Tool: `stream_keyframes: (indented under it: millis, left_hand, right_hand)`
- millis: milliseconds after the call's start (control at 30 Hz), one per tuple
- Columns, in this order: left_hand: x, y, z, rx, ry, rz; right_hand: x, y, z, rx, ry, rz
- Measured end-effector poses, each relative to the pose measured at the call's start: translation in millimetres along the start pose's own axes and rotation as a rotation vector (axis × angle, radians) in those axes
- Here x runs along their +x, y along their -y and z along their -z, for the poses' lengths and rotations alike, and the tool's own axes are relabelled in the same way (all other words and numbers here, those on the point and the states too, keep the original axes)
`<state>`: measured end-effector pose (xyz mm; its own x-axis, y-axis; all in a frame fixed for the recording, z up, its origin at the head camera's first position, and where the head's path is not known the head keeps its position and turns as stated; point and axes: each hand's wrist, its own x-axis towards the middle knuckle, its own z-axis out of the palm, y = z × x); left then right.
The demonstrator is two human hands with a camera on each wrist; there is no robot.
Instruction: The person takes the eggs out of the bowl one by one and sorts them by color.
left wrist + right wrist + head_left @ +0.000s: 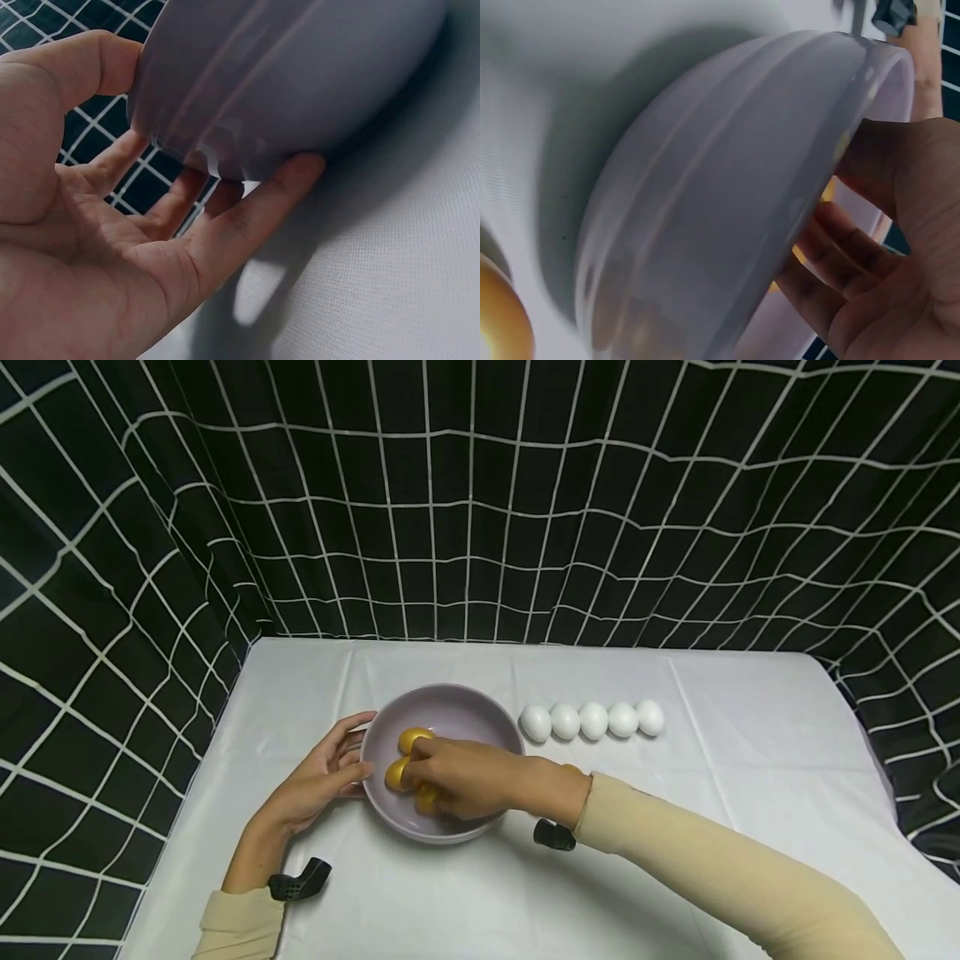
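**Dark gridded curtain on three sides of a white-covered table**

The curtain, near-black with a pattern of white lines forming squares, hangs behind the far edge and along the left and right. Its folds bend the lines into loose waves. A white tablecloth covers the tabletop, with faint creases near the far edge; the left wrist view shows its fine weave. Soft light leaves blurred grey shadows on the cloth.
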<state>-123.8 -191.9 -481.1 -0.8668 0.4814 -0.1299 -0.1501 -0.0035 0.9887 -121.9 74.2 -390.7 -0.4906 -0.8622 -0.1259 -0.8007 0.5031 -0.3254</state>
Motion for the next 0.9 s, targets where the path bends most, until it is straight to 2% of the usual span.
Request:
stream_keyframes:
  millis: [567,900]
  left_hand:
    - [-0.3,-1.2,-0.5,0.007,-0.001,0.008]
    - [0.0,-1.0,-0.8,0.007,-0.004,0.010]
  right_hand:
    - [7.6,-3.9,-4.5,-0.005,0.095,-0.026]
    - [9.7,-5.3,0.6,0.015,0.154,-0.077]
